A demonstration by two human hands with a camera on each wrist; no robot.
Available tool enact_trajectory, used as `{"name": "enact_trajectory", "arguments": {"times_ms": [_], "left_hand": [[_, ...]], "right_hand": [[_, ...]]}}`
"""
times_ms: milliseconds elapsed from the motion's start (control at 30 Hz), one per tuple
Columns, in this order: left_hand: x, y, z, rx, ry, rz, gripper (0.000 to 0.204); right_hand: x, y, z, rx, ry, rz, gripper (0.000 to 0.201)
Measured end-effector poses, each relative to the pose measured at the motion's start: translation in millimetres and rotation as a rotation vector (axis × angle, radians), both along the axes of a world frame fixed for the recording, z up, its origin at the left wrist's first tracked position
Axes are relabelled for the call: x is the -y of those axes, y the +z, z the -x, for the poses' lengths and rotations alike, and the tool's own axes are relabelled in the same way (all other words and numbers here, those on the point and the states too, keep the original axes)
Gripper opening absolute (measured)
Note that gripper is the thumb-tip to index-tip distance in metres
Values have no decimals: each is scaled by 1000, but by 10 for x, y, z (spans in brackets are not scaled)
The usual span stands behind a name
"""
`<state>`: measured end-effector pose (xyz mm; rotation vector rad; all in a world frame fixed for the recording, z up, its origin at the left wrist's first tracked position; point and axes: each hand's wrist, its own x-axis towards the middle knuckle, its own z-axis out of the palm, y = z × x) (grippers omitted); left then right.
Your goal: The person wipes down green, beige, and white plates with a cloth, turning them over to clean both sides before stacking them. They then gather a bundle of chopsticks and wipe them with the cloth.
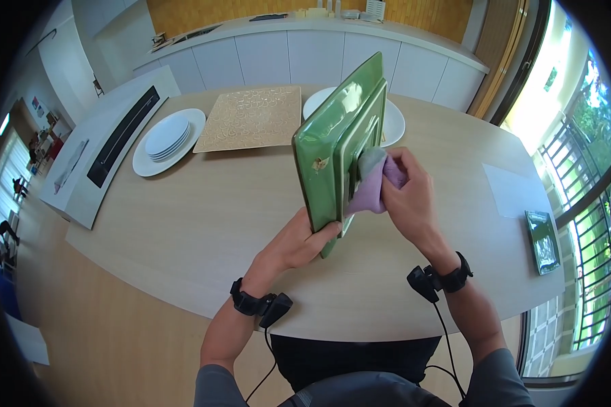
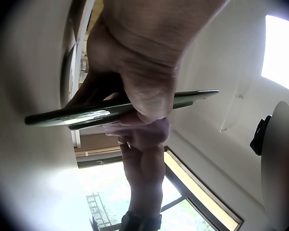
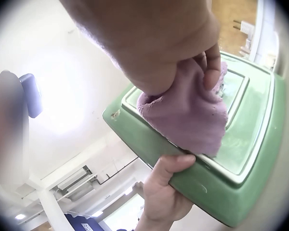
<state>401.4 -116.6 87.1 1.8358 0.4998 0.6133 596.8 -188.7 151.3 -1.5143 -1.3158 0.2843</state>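
Note:
A green rectangular dish is held up on edge above the table, its underside with a raised rim facing right. My left hand grips its lower edge, the thumb on the underside; the right wrist view shows this thumb and hand at the dish's edge. My right hand pinches a purple cloth against the underside. In the right wrist view the cloth covers part of the ringed base. The left wrist view shows the dish edge-on, with the cloth below it.
On the table lie a textured gold square board, small white plates stacked on a larger oval one, a white plate behind the dish, and a small green dish beside a translucent sheet at the right.

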Motion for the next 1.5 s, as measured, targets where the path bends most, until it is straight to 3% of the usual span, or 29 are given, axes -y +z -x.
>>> {"name": "enact_trajectory", "arguments": {"times_ms": [67,133,200,500,567,633,800,933,1000,1133,1200,1333,1500], "left_hand": [[18,70,-49,-27,-13,29,34],[47,65,-68,59,31,-6,22],[32,23,-37,39,18,1,22],[61,181,-97,-38,5,12,21],[62,281,-150,-41,4,5,21],[64,272,-149,12,4,6,20],[65,348,-190,20,2,-9,19],[68,325,-167,-7,8,25,20],[74,408,-229,5,10,16,20],[80,346,-194,7,22,0,21],[69,317,-191,-1,17,-3,21],[85,373,-219,11,4,-30,22],[65,415,-253,-5,11,-14,23]], "right_hand": [[-44,64,-113,-89,-89,-138,18],[-41,121,-105,-107,-84,-176,19],[-48,68,-107,-126,-81,-213,20],[-33,17,-68,140,38,-432,26],[40,110,-10,-94,148,-410,30],[96,73,20,-73,169,-419,30],[156,210,-64,130,285,-344,36],[57,204,-87,340,228,-339,40],[-10,263,-135,174,183,-258,44],[-176,195,-230,173,174,-299,47],[-244,189,-283,-42,206,-231,48],[-343,149,-477,31,139,-223,49],[-299,12,-463,-116,128,-178,45]]}}
